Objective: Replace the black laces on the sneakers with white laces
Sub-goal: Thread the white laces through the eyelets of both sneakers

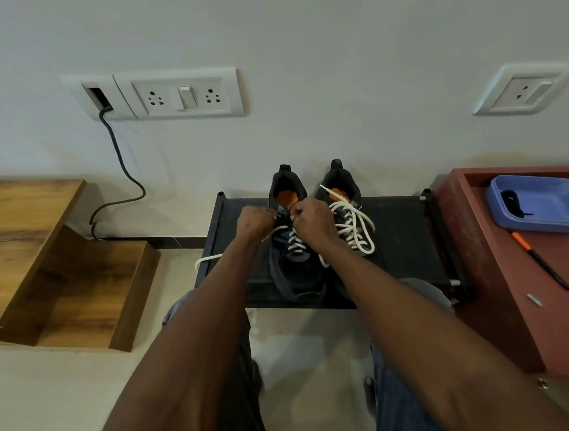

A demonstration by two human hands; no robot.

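Note:
Two dark sneakers with orange insoles stand side by side on a low black rack (402,239), toes toward me. The right sneaker (341,189) carries a white lace (355,229) with loose ends. The left sneaker (295,273) has a white lace (295,243) threaded partway up. My left hand (254,219) pinches one end of that lace near the top eyelets; its tail trails off the rack's left edge. My right hand (312,218) pinches the other end at the tongue. A black lace (512,200) lies in a blue tray (548,218).
A dark red cabinet top (507,264) at right holds the blue tray, an orange-and-black pen (540,260) and two small white pieces. A wooden stepped unit (57,269) stands at left. A cable (121,171) hangs from the wall sockets. My knees are below the rack.

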